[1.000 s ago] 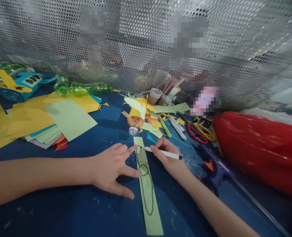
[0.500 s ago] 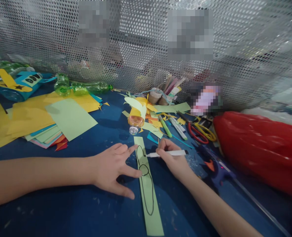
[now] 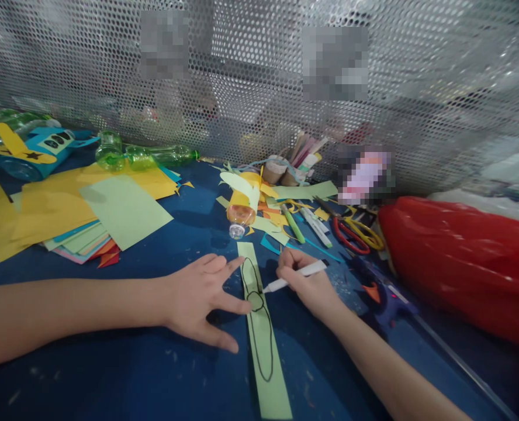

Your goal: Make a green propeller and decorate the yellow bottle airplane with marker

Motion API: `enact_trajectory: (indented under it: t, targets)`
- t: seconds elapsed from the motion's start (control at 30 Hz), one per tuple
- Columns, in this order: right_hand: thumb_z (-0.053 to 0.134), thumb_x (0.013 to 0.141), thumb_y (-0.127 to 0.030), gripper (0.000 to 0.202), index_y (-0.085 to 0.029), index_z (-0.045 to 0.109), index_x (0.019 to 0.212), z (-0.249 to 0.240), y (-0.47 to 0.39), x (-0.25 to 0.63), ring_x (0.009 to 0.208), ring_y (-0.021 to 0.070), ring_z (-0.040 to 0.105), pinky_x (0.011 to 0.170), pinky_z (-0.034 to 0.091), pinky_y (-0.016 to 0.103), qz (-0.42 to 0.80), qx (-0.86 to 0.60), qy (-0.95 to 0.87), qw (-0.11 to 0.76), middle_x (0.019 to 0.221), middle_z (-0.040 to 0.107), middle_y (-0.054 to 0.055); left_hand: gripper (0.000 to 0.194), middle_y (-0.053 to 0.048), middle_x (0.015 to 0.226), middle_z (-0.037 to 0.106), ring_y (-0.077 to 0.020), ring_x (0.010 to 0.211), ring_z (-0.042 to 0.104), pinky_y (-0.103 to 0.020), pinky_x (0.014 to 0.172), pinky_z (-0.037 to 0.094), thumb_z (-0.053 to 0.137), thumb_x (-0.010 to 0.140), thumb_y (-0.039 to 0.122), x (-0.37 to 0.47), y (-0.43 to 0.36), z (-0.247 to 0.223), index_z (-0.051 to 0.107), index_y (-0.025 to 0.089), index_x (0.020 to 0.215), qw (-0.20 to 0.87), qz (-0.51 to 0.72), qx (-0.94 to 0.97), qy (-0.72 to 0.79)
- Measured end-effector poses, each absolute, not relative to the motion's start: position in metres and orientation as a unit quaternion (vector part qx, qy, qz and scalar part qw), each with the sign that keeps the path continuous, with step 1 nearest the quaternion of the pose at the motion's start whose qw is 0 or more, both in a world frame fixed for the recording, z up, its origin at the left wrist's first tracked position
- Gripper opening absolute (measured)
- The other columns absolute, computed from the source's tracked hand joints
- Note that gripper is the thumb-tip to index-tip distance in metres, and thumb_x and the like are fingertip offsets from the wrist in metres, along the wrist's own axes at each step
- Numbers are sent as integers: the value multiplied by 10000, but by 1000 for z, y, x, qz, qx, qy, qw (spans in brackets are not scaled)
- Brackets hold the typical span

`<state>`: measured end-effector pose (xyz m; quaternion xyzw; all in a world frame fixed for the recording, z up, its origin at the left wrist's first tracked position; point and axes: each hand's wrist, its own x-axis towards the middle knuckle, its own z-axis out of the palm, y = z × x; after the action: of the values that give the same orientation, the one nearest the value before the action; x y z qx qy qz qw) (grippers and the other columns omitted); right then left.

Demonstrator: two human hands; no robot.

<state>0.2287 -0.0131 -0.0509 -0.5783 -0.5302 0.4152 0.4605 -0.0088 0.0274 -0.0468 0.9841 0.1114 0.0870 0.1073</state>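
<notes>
A long light-green paper strip (image 3: pixel 273 386) lies on the blue table, with two long loops and a small circle between them drawn in black. My left hand (image 3: pixel 204 298) is spread, fingertips resting at the strip's left edge. Pinched in my right hand (image 3: pixel 305 280) is a white marker (image 3: pixel 315 268), its tip at the strip's right edge beside the small circle. Beyond the strip's far end lies a small bottle wrapped in yellow paper (image 3: pixel 243 202) with pale-green wings.
Stacked coloured paper (image 3: pixel 128 213) and green bottles (image 3: pixel 167 155) lie at the left, near a blue bottle plane (image 3: pixel 44 149). Red-handled scissors (image 3: pixel 350 237), a glue gun (image 3: pixel 388 295) and a red bag (image 3: pixel 461 263) are at the right. Perforated metal mesh (image 3: pixel 251 70) stands behind.
My right hand's marker tip has moved down the strip's right edge toward the small circle, and the marker has tilted. The upper loop's right line now reaches the circle. My left hand stays put.
</notes>
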Motion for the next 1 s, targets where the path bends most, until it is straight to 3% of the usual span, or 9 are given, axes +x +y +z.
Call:
enact_trajectory:
  t: [0.2, 0.5, 1.0]
  targets:
    - [599, 703, -211, 286, -225, 365, 539, -59, -11, 232, 418, 79, 288, 457, 223, 246, 462, -531, -478, 526, 428, 338, -91, 617, -156, 1491, 335, -301, 972, 454, -464, 881, 339, 467, 751, 785, -9, 28, -46, 621, 397, 1206, 111, 81, 984, 112]
    - [667, 700, -333, 314, -223, 411, 556, -44, -16, 223, 410, 81, 363, 443, 280, 226, 447, -580, -538, 417, 416, 450, -68, 626, -155, 1477, 346, -297, 973, 450, -464, 882, 342, 488, 742, 781, -9, 28, -47, 626, 379, 1202, 106, 79, 985, 112]
    - [675, 704, -339, 318, -225, 415, 562, -47, -15, 225, 404, 83, 355, 434, 274, 228, 452, -576, -541, 415, 415, 443, -72, 618, -155, 1480, 346, -296, 964, 458, -471, 884, 336, 461, 757, 783, -8, 28, -47, 629, 381, 1195, 108, 85, 985, 109]
